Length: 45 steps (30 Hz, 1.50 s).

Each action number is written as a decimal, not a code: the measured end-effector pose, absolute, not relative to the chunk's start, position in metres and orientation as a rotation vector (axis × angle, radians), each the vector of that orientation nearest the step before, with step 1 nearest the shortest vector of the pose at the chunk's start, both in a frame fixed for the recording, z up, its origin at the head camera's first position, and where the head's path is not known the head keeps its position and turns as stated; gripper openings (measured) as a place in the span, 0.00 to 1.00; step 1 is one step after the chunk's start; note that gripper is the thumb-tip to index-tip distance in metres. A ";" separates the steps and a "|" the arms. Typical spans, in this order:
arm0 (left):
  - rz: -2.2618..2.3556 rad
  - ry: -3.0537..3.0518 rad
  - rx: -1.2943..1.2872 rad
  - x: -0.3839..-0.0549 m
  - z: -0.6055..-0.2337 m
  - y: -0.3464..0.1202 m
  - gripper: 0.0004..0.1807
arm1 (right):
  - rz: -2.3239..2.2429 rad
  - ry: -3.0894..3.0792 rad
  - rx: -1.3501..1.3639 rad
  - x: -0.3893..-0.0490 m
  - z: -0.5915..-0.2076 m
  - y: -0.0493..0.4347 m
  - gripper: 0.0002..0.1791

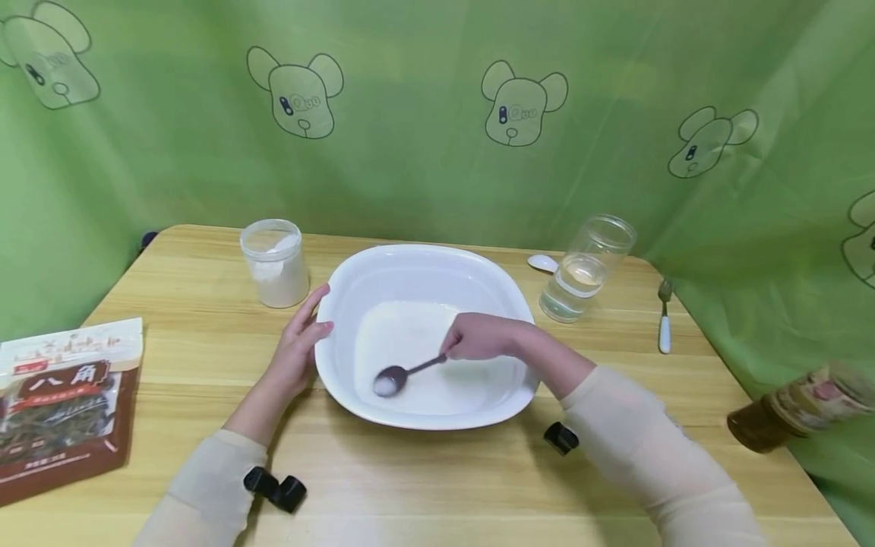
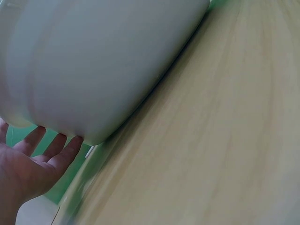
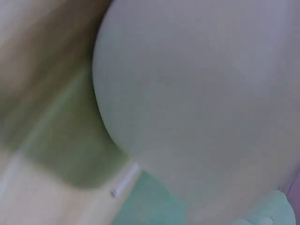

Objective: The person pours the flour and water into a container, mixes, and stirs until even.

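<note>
"White basin [image 1: 437,281] is sitting on the table [image 1: 424,486]; what's hidden?"
"Right hand [image 1: 481,336] is pinching a dark spoon [image 1: 417,368] within its rim, covering the handle's end; left hand [image 1: 301,346] is touching its side, fingers spread."
"Cut off?"
"One bag [image 1: 68,410]. One glass [image 1: 577,281] is partly hiding a white spoon [image 1: 542,263]."
"Spoons?"
"Two."

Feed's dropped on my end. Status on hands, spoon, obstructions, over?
Left hand touching basin. Right hand gripping spoon inside basin. Jar and glass outside basin; nothing seen blocking spoon.
</note>
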State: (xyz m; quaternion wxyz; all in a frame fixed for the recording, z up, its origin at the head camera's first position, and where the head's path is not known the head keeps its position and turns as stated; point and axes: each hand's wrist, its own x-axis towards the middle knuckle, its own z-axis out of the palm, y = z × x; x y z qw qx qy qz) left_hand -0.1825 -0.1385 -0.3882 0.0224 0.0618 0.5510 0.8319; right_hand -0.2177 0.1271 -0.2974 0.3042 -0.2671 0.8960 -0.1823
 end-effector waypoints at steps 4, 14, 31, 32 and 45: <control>2.572 1.714 0.181 -0.182 -0.388 -0.139 0.32 | -0.309 2.395 -0.796 -0.216 -0.280 0.152 0.12; 2.574 1.693 0.191 -0.181 -0.388 -0.138 0.32 | -0.219 2.687 -0.621 -0.245 -0.275 0.178 0.14; 2.588 1.679 0.195 -0.182 -0.389 -0.137 0.33 | -0.483 2.369 -0.792 -0.219 -0.304 0.109 0.13; 2.587 1.682 0.193 -0.182 -0.389 -0.137 0.33 | -0.474 2.331 -0.811 -0.217 -0.302 0.115 0.12; 2.578 1.682 0.188 -0.182 -0.389 -0.138 0.33 | -0.235 2.566 -0.706 -0.237 -0.266 0.183 0.14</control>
